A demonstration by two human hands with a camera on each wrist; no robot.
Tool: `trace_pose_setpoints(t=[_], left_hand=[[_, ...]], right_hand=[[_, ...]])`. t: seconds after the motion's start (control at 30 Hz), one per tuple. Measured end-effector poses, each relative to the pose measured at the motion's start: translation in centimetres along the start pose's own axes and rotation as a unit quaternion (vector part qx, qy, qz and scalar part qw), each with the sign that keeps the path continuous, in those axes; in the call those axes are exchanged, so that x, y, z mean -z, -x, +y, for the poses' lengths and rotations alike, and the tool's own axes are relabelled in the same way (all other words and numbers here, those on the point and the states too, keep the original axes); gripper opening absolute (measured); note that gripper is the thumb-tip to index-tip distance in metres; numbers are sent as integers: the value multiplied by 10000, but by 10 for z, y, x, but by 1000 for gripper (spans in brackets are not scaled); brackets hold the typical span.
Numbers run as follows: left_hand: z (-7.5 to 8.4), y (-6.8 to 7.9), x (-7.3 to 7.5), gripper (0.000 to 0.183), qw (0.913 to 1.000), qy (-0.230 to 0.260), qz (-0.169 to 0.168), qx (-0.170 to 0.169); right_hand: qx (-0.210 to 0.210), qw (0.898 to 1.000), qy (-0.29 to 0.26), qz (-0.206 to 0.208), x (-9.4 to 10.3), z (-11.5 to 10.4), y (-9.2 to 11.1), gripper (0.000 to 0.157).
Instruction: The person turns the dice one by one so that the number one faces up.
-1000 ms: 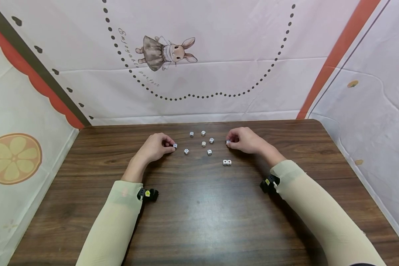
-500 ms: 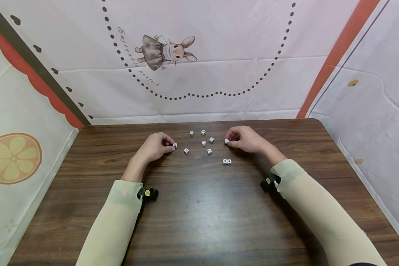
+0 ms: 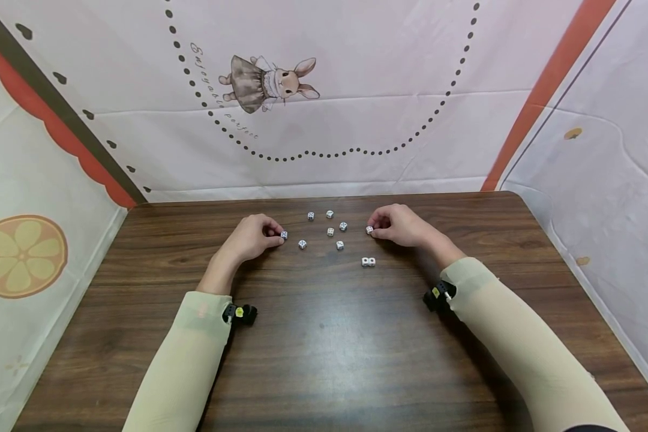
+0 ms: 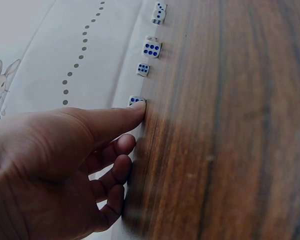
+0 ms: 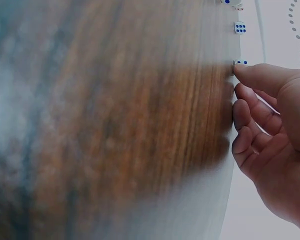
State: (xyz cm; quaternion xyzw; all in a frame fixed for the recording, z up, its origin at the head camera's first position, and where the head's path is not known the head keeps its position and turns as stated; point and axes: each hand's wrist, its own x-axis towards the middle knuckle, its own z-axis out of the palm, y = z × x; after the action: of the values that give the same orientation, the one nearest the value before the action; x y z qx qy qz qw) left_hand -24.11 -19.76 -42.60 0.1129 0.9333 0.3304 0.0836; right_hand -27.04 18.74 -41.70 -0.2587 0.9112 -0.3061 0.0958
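On the brown wooden table [image 3: 324,360], my left hand [image 3: 251,239] pinches a small white die [image 3: 284,235] between thumb and fingers. In the left wrist view the thumb [image 4: 115,119] covers most of that die [image 4: 134,100]. Across from it, my right hand [image 3: 402,226] pinches another white die [image 3: 369,230] at its fingertips. Only the top of this die [image 5: 241,62] shows past the thumb in the right wrist view. Several loose dice lie between the hands, among them one die [image 3: 302,244] near the left hand and another die [image 3: 343,226] nearer the right.
Two dice [image 3: 368,262] sit side by side in front of the right hand. Further back, a die [image 3: 311,216] and another die [image 3: 330,214] lie near the table's far edge. A printed cloth [image 3: 356,120] hangs behind the table and along its sides.
The die in my right hand has turned to show a different face, with a small shift of the fingers. My left hand and the loose dice stay in place.
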Motion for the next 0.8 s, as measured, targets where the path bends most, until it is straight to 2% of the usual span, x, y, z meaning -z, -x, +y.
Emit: trace_pose_setpoints(t=[0.43, 0.8], left_hand=[[0, 0, 0, 15, 10000, -55, 32, -15], [-1, 0, -1, 14, 9999, -48, 59, -65]], right_hand=[[-90, 9999, 10, -116, 1, 2, -1, 9], [122, 9998, 123, -120, -2, -1, -3, 18]])
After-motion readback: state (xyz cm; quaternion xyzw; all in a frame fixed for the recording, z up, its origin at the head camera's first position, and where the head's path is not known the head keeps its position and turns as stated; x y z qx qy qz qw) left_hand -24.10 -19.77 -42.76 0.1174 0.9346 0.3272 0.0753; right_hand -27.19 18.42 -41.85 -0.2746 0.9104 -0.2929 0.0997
